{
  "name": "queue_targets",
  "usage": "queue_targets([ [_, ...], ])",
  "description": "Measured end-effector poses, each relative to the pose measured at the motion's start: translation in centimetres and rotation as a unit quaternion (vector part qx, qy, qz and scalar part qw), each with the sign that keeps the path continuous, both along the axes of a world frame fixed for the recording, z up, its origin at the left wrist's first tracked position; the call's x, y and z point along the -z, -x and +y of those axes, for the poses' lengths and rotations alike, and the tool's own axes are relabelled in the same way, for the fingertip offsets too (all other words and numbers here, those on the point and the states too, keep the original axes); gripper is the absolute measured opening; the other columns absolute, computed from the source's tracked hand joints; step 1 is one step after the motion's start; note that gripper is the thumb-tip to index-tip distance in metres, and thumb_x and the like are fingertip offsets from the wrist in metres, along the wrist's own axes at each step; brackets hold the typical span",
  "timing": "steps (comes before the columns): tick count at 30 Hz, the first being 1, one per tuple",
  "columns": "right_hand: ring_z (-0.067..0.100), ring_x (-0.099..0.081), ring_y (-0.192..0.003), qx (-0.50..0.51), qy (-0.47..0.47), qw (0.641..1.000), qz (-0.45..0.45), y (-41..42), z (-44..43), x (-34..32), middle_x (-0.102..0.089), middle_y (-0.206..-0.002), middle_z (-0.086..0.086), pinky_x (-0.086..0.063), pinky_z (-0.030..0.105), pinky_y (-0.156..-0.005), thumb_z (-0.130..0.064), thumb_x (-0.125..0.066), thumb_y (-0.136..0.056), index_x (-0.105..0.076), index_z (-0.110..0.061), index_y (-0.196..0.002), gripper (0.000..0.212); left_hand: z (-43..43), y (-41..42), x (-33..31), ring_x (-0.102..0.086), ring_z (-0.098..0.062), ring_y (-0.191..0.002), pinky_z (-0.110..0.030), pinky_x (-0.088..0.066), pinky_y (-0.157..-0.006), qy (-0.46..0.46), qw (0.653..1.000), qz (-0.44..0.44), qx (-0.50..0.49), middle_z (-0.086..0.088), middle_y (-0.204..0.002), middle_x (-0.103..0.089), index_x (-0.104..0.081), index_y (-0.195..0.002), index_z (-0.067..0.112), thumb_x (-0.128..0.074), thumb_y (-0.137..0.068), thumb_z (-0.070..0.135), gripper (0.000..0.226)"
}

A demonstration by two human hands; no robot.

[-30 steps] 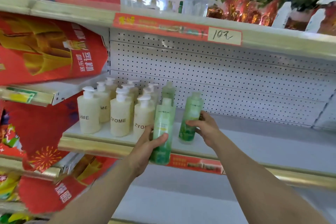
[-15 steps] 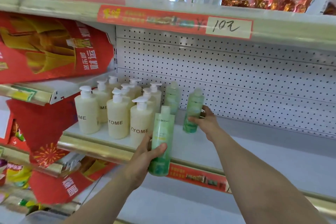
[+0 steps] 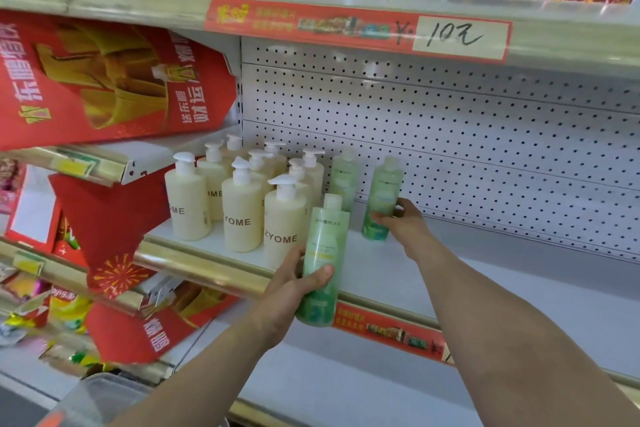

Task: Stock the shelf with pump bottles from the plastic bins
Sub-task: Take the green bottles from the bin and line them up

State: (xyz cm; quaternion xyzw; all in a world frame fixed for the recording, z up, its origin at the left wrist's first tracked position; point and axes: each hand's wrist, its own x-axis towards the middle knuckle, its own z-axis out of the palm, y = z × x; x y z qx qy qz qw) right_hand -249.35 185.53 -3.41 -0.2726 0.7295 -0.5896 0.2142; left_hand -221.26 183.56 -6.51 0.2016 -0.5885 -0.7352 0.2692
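Thumb across the front, fingers curled behind: the left hand (image 3: 291, 288) grips a pale green translucent plastic bottle (image 3: 323, 250) round its lower half, upright, out in front of the gold front rail (image 3: 207, 267) of the white shelf (image 3: 374, 270). We see a plain cap on it and darker green print at the base. The right hand (image 3: 403, 224) wraps curled fingers low round a second green bottle (image 3: 382, 194) — it stands deep on the shelf, near the white pegboard back (image 3: 450, 149); whether its base touches the board we cannot tell. A third green bottle (image 3: 344, 180) stands just left of it. Further left we count nine cream pump bottles (image 3: 242, 218), ZYOME print, clustered in rows. Green bottles — three. Clear plastic bin (image 3: 100, 399) corner at lower left, blurred.
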Motion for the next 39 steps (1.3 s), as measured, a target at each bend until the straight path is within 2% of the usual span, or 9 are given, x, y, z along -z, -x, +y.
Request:
queue_targets([
  [4, 0.023, -0.059, -0.114, 0.092, -0.026, 0.995, 0.036, -2.4, 1.6, -1.5, -0.057, -0.133, 0.005, -0.043, 0.029, -0.087, -0.036, -0.081, -0.079, -0.043, -0.016, -0.143, 0.077, 0.6, 0.6, -1.0, -0.067, -0.023, -0.110, -0.051, -0.052, -0.099, -0.002, 1.000, -0.002, -0.015, -0.004, -0.121, -0.067, -0.058, -0.122, 0.033, -0.079, -0.072, 0.038, 0.054],
  [6, 0.020, -0.063, -0.103, 0.104, 0.020, 0.994, 0.023, -4.5, 2.5, -3.2, -0.064, -0.123, 0.003, -0.048, 0.031, -0.084, -0.048, -0.074, -0.081, -0.053, -0.018, -0.133, 0.064, 1.2, 1.3, -2.0, -0.068, -0.022, -0.108, -0.050, -0.054, -0.095, 0.011, 1.000, -0.003, -0.016, -0.004, -0.122, -0.066, -0.057, -0.125, 0.033, -0.079, -0.072, 0.040, 0.059],
  [10, 0.022, -0.070, -0.098, -0.163, 0.063, 0.984, -0.043, -9.0, 5.4, -6.8, -0.074, -0.108, 0.005, -0.054, 0.040, -0.088, -0.066, -0.068, -0.074, -0.072, -0.020, -0.109, 0.057, 2.2, 2.7, -4.3, -0.072, -0.020, -0.100, -0.048, -0.058, -0.087, 0.034, 0.999, 0.004, -0.024, -0.003, -0.117, -0.068, -0.053, -0.128, 0.031, -0.081, -0.070, 0.045, 0.066],
  [12, 0.021, -0.070, -0.104, -0.232, 0.043, 0.972, 0.000, -10.1, 6.5, -7.9, -0.074, -0.111, 0.002, -0.053, 0.041, -0.094, -0.057, -0.074, -0.074, -0.071, -0.021, -0.112, 0.052, 2.4, 2.9, -5.2, -0.072, -0.019, -0.099, -0.047, -0.058, -0.088, 0.041, 0.999, 0.013, -0.025, -0.002, -0.115, -0.069, -0.052, -0.129, 0.030, -0.081, -0.071, 0.045, 0.067],
  [16, 0.022, -0.072, -0.101, -0.226, 0.082, 0.970, 0.019, -10.1, 6.8, -9.2, -0.075, -0.108, 0.004, -0.055, 0.040, -0.091, -0.033, -0.080, -0.077, -0.071, -0.016, -0.110, 0.038, 2.5, 3.0, -6.6, -0.068, -0.010, -0.101, -0.035, -0.057, -0.089, 0.143, 0.987, -0.001, -0.075, 0.009, -0.114, -0.067, -0.052, -0.129, 0.027, -0.078, -0.080, 0.042, 0.057],
  [20, 0.018, -0.073, -0.096, -0.135, 0.097, 0.986, 0.016, -9.7, 4.4, -9.3, -0.076, -0.102, -0.002, -0.057, 0.038, -0.086, -0.024, -0.085, -0.075, -0.063, -0.018, -0.114, 0.045, 0.4, 2.2, -7.0, -0.052, -0.013, -0.111, -0.029, -0.043, -0.097, 0.270, 0.904, -0.004, -0.331, 0.004, -0.120, -0.053, -0.050, -0.131, 0.017, -0.078, -0.082, 0.031, 0.058],
  [23, 0.017, -0.068, -0.098, -0.082, 0.063, 0.994, 0.032, -9.6, 2.5, -8.6, -0.070, -0.108, -0.002, -0.054, 0.036, -0.086, -0.020, -0.089, -0.070, -0.053, -0.020, -0.117, 0.059, -2.0, 1.1, -6.3, -0.042, -0.020, -0.125, -0.032, -0.037, -0.105, 0.249, 0.868, -0.046, -0.428, -0.003, -0.129, -0.046, -0.046, -0.134, 0.016, -0.079, -0.081, 0.032, 0.065],
  [31, 0.001, -0.063, -0.084, -0.038, 0.042, 0.996, 0.074, -9.5, -1.6, -5.9, -0.068, -0.100, -0.009, -0.046, 0.018, -0.061, -0.019, -0.091, -0.067, -0.052, -0.030, -0.110, 0.059, -5.7, 1.2, -3.9, -0.045, -0.020, -0.131, -0.038, -0.040, -0.107, 0.263, 0.895, -0.102, -0.345, 0.001, -0.140, -0.051, -0.042, -0.143, 0.023, -0.077, -0.079, 0.046, 0.077],
  [39, 0.018, -0.066, -0.103, -0.020, 0.003, 0.989, 0.149, -9.0, -3.1, -5.3, -0.067, -0.114, 0.000, -0.056, 0.038, -0.092, -0.031, -0.091, -0.065, -0.053, -0.023, -0.129, 0.075, -6.6, 0.7, -3.4, -0.052, -0.015, -0.121, -0.029, -0.041, -0.095, 0.291, 0.896, -0.077, -0.325, 0.008, -0.132, -0.058, -0.051, -0.131, 0.025, -0.079, -0.077, 0.045, 0.064],
])
